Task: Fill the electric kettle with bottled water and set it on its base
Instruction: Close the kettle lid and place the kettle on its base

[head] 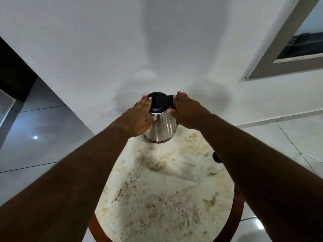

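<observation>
A steel electric kettle [161, 127] with a black lid stands upright at the far edge of a round marble table [157, 198], near the wall. A small red light shows at its bottom rim. My left hand [139, 117] lies flat against the kettle's left side, fingers reaching the lid. My right hand [186, 110] covers the black handle on the right, thumb on the steel body. A clear plastic water bottle [197, 169] with a black cap lies on its side on the table's right part, partly hidden by my right forearm.
The table has a brown wooden rim [238, 206]. A white wall [157, 49] rises right behind the kettle. Glossy floor tiles [43, 128] surround the table. A white cable [312, 158] lies on the floor at the right.
</observation>
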Demonstrator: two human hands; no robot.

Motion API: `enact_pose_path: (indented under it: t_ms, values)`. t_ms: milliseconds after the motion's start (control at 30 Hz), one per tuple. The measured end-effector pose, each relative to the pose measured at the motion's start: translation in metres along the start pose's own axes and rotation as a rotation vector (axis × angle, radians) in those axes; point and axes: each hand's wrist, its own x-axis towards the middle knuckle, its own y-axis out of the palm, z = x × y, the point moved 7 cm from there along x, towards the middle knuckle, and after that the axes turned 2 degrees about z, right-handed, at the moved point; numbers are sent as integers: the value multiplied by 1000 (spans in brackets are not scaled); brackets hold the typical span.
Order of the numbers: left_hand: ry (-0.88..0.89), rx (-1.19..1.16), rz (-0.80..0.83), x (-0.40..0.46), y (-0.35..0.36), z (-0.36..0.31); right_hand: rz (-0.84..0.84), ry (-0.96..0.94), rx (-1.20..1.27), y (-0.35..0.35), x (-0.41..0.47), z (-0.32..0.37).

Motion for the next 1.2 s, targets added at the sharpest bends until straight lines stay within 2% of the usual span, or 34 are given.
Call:
enact_pose_path:
  t_ms: [800,1200]
  values:
    - [-22,-48,3,0,3,2,-14,6,96,6,-4,-1]
    - [-53,-38,-14,-16,1,1,-8,-5,15,7,-14,-2]
